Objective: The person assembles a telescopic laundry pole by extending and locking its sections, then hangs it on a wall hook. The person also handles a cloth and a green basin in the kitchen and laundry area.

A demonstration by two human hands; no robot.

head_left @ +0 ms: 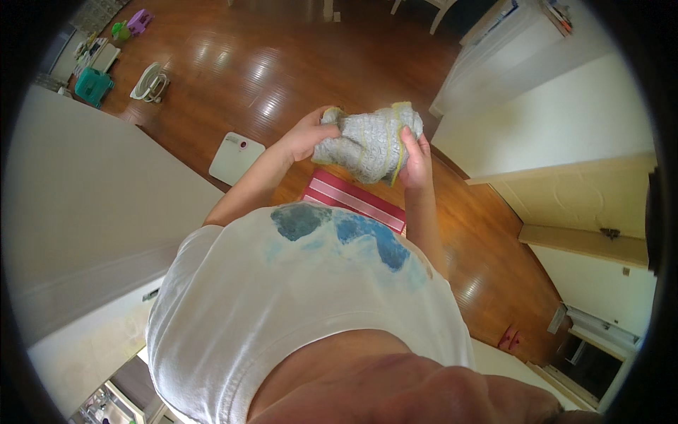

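Observation:
A grey ribbed cleaning cloth (367,145) with yellow edging and thin yellow stripes is held up in front of me, bunched between both hands. My left hand (314,134) grips its left end, thumb lying over the near face and fingers behind. At the right end my right hand (417,161) pinches the cloth near its yellow border, the thumb pointing up along the front. Most fingers of both hands are hidden behind the fabric. Below the cloth, a red mat (353,200) with pale stripes lies on the floor, partly covered by my white shirt.
A white bathroom scale (236,159) lies on the wooden floor (296,63) to the left. Farther off are a white ring-shaped item (150,83) and a teal plastic box (94,86). White walls stand on both sides; a pale cabinet (586,201) is at right.

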